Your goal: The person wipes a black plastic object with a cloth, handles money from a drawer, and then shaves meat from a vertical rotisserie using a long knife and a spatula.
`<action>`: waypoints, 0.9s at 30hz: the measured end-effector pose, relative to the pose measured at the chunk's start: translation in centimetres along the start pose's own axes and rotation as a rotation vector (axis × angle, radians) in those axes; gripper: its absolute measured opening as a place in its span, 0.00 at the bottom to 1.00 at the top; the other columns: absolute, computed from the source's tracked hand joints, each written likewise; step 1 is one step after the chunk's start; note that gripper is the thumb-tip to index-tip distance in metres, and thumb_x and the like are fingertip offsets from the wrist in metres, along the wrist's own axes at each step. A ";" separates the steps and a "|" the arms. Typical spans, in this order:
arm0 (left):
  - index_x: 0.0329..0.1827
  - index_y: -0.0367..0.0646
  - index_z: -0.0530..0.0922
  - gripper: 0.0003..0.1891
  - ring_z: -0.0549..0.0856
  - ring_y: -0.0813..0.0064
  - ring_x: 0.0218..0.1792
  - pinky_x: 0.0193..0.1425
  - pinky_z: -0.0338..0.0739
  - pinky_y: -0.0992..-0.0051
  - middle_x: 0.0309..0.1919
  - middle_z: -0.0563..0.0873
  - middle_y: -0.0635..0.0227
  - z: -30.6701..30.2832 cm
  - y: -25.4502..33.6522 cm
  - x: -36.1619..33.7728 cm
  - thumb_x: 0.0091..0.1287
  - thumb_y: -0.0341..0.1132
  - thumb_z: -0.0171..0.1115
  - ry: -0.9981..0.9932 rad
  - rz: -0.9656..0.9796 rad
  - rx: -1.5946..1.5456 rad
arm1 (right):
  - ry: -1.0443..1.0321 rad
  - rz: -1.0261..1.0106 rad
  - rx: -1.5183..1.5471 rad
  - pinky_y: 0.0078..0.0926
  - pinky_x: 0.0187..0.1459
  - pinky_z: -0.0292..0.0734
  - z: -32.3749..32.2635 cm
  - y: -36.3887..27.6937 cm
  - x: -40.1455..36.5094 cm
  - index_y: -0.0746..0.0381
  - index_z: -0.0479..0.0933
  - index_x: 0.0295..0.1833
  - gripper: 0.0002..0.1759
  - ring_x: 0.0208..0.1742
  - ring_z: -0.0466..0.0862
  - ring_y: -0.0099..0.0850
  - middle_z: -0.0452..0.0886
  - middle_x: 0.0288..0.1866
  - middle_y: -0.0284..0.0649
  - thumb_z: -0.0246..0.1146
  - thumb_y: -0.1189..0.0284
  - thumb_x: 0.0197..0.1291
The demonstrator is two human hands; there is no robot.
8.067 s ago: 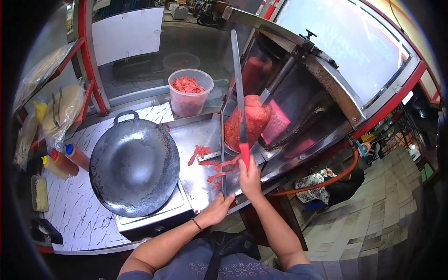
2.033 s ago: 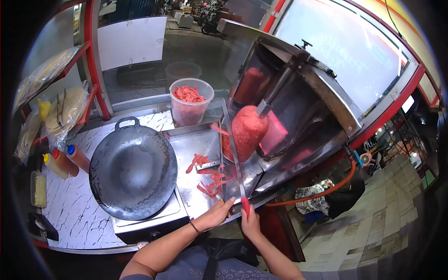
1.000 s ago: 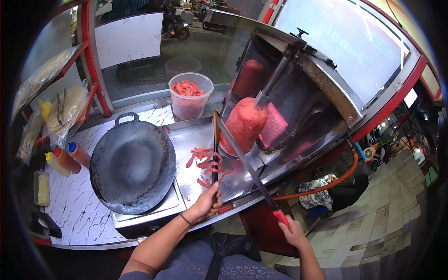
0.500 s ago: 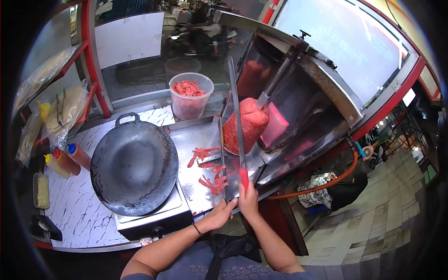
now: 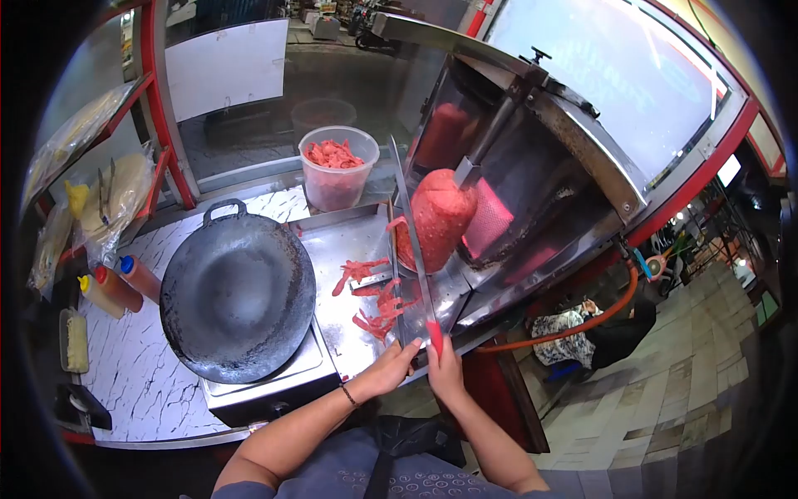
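My right hand (image 5: 445,370) is closed around the red handle of a long knife (image 5: 413,237), whose blade points up and away. The blade lies along the left side of a reddish meat cone (image 5: 445,218) on a tilted spit (image 5: 490,137). A thin meat slice (image 5: 396,223) shows at the blade's left edge. My left hand (image 5: 389,369) is closed by the near end of the metal tray's right edge, beside the knife handle; what its fingers grip is hidden. Several cut meat strips (image 5: 384,306) lie on the metal tray (image 5: 345,324).
A black wok (image 5: 237,291) sits on a stove left of the tray. Behind stands a clear tub (image 5: 337,187) of meat pieces. Sauce bottles (image 5: 140,279) line the left counter. An orange hose (image 5: 573,334) curves at right, near a seated person (image 5: 573,337).
The knife blade has swung left and its tip has dropped lower. A slice now shows at its left edge. The left hand has shifted slightly up.
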State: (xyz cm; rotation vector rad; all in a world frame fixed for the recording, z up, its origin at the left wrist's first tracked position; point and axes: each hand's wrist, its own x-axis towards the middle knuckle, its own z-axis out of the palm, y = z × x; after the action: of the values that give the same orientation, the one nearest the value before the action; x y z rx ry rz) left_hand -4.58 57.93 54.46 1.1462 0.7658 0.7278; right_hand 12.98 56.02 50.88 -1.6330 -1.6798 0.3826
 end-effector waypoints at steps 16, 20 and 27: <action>0.28 0.47 0.64 0.25 0.63 0.81 0.13 0.18 0.54 0.73 0.13 0.69 0.74 -0.6 -0.4 2.6 0.78 0.57 0.42 0.158 -0.008 0.053 | -0.101 -0.009 -0.027 0.50 0.38 0.76 -2.6 2.3 -3.9 0.63 0.71 0.58 0.16 0.42 0.82 0.61 0.81 0.34 0.59 0.56 0.67 0.71; 0.29 0.47 0.65 0.26 0.61 0.80 0.11 0.16 0.52 0.73 0.13 0.69 0.72 -0.9 -0.8 3.1 0.79 0.59 0.38 0.142 0.031 0.012 | -0.208 0.105 -0.074 0.51 0.38 0.76 -3.9 2.0 -3.8 0.63 0.71 0.55 0.14 0.41 0.83 0.61 0.81 0.33 0.59 0.57 0.66 0.71; 0.33 0.50 0.66 0.27 0.56 0.84 0.11 0.14 0.46 0.78 0.17 0.68 0.73 -2.2 1.2 2.7 0.78 0.63 0.36 0.031 -0.249 -0.599 | -0.254 0.098 -0.081 0.50 0.35 0.74 -6.8 3.6 -6.1 0.64 0.71 0.52 0.14 0.39 0.82 0.60 0.79 0.31 0.59 0.58 0.65 0.70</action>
State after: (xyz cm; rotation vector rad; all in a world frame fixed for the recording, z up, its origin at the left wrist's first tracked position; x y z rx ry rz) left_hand -5.05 61.55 54.68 0.4892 0.6401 0.6995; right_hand 19.68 48.85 51.22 -1.7913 -1.8245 0.5985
